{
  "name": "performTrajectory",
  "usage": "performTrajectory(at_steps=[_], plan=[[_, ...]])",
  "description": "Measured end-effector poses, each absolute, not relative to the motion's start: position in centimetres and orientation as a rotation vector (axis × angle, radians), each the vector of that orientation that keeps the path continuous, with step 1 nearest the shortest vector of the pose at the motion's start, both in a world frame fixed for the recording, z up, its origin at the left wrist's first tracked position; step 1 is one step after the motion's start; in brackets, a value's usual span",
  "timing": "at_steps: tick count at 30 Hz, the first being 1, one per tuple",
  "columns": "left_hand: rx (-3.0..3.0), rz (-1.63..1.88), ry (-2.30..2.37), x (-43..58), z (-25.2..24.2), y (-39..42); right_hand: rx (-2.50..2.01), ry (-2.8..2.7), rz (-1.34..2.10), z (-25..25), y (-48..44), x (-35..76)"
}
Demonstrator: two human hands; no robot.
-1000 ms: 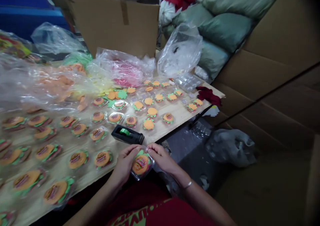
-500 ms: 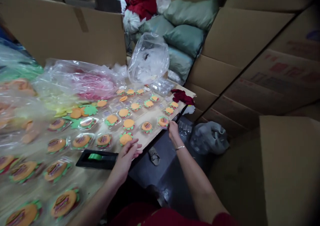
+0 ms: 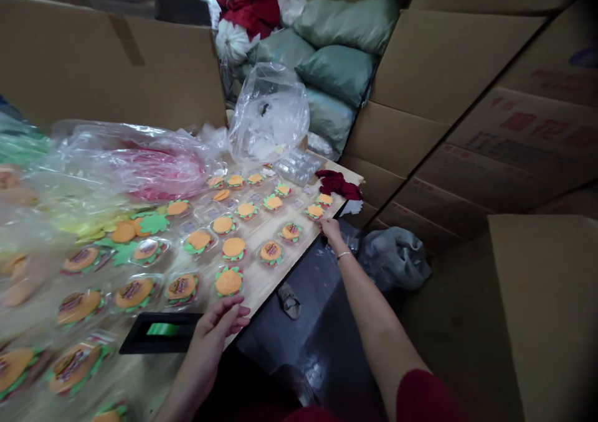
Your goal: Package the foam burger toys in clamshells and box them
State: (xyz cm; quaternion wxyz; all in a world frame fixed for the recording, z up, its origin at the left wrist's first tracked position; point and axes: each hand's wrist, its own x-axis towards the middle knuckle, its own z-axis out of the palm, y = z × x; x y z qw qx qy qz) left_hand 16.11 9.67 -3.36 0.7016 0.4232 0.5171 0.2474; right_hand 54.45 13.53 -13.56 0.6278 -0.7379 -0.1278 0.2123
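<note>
Reaching out with my right hand (image 3: 331, 228) to the far edge of the wooden table (image 3: 255, 288), I am holding my fingertips just beside a small burger toy in a clear pack (image 3: 315, 211). The hand is showing too small for me to tell whether those fingers are curled shut or loose, or whether they are touching the pack. Another packed burger (image 3: 290, 231) is lying just to the left of these fingers, and a dark red cloth (image 3: 339, 183) is lying a little beyond them. A thin bracelet (image 3: 344, 255) is sitting on that wrist.

I am resting my left hand (image 3: 219, 322) at the near table edge, fingers spread loosely and gripping nothing. A black tape dispenser (image 3: 161, 333) with green tape is lying just to the left of these fingers, and an unpacked orange-and-green burger piece (image 3: 228, 281) is sitting just past the fingertips.

Rows of more burgers are stretching away to the left of both hands. A crumpled clear bag (image 3: 271, 114) is standing well beyond my right fingers, with a grey sack (image 3: 395, 257) on the floor to their right.
</note>
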Motion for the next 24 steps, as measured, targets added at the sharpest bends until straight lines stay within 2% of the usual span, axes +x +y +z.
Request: performTrajectory(at_steps=[4,8,15,24], plan=[[0.972,0.510,1.127,17.4,-3.3,9.8,-1.629,-0.250,0.595,-13.6,13.9,53.7],[1.083,0.435,1.059,19.3,-2.6,10.3,-1.491,-0.212,0.539,-13.0,13.8,52.2],[1.207,0.346,0.845,21.8,-2.0,9.9,-1.288,-0.251,0.424,-8.6,9.0,47.4],[0.806,0.954,0.761,20.4,-2.6,7.1,-1.167,-0.589,0.901,-6.3,1.6,28.1]])
